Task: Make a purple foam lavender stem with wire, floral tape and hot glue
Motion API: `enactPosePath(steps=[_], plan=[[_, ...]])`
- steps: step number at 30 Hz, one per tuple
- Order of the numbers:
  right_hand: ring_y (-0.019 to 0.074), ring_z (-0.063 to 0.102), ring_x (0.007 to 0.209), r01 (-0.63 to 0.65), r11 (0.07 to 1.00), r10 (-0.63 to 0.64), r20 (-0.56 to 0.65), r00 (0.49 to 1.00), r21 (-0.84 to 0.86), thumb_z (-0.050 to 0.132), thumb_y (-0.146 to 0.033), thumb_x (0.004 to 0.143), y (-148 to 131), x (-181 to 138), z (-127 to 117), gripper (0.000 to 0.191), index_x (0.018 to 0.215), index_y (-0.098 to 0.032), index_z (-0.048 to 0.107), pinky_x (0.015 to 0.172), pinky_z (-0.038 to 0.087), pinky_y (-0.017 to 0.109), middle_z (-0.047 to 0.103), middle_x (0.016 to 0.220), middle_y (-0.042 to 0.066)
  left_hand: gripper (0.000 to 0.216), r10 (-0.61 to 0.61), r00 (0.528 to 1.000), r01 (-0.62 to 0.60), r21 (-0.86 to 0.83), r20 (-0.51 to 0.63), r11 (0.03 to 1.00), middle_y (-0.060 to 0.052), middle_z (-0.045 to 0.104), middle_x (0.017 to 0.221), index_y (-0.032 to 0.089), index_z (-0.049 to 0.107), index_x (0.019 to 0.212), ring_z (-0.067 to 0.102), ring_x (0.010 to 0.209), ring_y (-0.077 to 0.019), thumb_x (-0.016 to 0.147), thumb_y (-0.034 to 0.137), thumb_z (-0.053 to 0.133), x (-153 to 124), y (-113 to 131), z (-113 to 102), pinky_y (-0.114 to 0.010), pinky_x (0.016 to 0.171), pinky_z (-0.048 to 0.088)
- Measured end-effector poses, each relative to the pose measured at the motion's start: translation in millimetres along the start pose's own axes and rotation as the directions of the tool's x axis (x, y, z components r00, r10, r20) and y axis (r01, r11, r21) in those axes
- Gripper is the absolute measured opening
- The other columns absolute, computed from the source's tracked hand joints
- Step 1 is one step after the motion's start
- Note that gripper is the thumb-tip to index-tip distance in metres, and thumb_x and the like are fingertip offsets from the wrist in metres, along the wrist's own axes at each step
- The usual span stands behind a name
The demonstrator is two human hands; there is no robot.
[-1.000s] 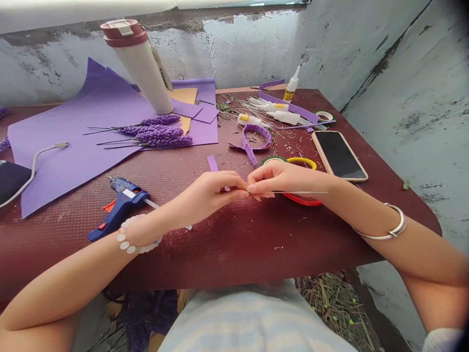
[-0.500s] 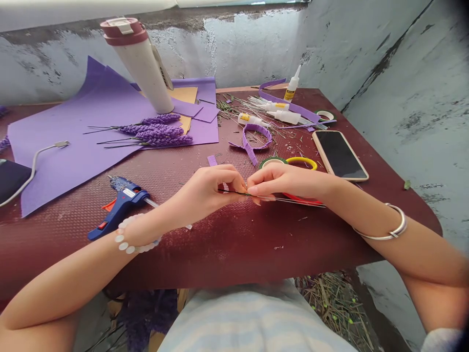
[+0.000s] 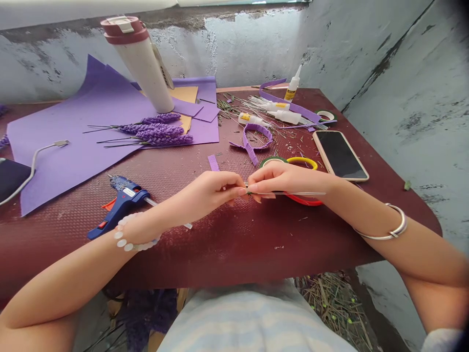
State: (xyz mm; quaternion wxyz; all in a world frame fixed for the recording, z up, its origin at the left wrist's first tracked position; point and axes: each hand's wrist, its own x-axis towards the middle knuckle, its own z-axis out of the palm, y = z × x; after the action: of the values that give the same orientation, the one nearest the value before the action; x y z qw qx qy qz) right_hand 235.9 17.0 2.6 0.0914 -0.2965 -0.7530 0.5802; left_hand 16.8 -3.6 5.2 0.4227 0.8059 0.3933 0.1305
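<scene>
Under the meeting fingertips lies a dark red table [image 3: 220, 254], the biggest thing in view. Beyond the grip and to its left spreads a large purple sheet [image 3: 66, 151], and behind that sheet stands a white tumbler [image 3: 146, 68] with a dark pink lid. Beyond the grip to the right a phone [image 3: 340, 155] lies with its screen dark. Left of the grip, near the left wrist, rests a blue glue gun [image 3: 120, 205]. Several lavender stems [image 3: 157, 132] lie together on the sheet. Just behind the right hand [image 3: 286, 178] show a yellow ring [image 3: 302, 160] and a green tape roll [image 3: 273, 160]; a red ring [image 3: 304, 199] is partly hidden below it. Farther beyond curls a fringed purple strip [image 3: 256, 139], and past it lie small glue bottles [image 3: 286, 116]

The left hand [image 3: 208, 193] and the right hand meet tip to tip. Thumb and forefinger of each are pressed together on a thin wire [image 3: 300, 193], which runs from the pinch toward the right, above the table. A small green bit sits at the pinch; I cannot tell what it is

I judge the work partly done: the purple stems look complete, while this wire looks mostly bare, so almost all its covering seems left

Yellow labels on the bottles and a white label on the gun are too small to read
</scene>
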Motion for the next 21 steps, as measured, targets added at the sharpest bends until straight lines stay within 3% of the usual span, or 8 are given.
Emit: enactPosePath(steps=[11, 21], plan=[[0.0086, 0.034, 0.057, -0.023, 1.0, 0.023, 0.014, 1.0, -0.001, 0.051, -0.04, 0.092, 0, 0, 1, 0.035, 0.07, -0.015, 0.06, 0.057, 0.024, 0.026, 0.038, 0.059, -0.004, 0.015, 0.034, 0.999, -0.034, 0.017, -0.042, 0.999, 0.001, 0.063, 0.079, 0.014, 0.065, 0.089, 0.048, 0.068, -0.0089, 0.09, 0.024, 0.054, 0, 1, 2, -0.022, 0.063, 0.036], [0.0079, 0.035, 0.057, -0.015, 1.0, 0.015, -0.002, 1.0, -0.007, 0.053, -0.038, 0.091, 0, 1, 0, 0.031, 0.071, -0.016, 0.061, 0.056, 0.024, 0.025, 0.039, 0.06, -0.005, 0.009, 0.019, 0.998, -0.025, -0.095, -0.06, 0.995, 0.002, 0.062, 0.081, 0.016, 0.057, 0.085, 0.052, 0.07, -0.01, 0.085, 0.024, 0.061, 3, -9, 6, -0.022, 0.065, 0.039]])
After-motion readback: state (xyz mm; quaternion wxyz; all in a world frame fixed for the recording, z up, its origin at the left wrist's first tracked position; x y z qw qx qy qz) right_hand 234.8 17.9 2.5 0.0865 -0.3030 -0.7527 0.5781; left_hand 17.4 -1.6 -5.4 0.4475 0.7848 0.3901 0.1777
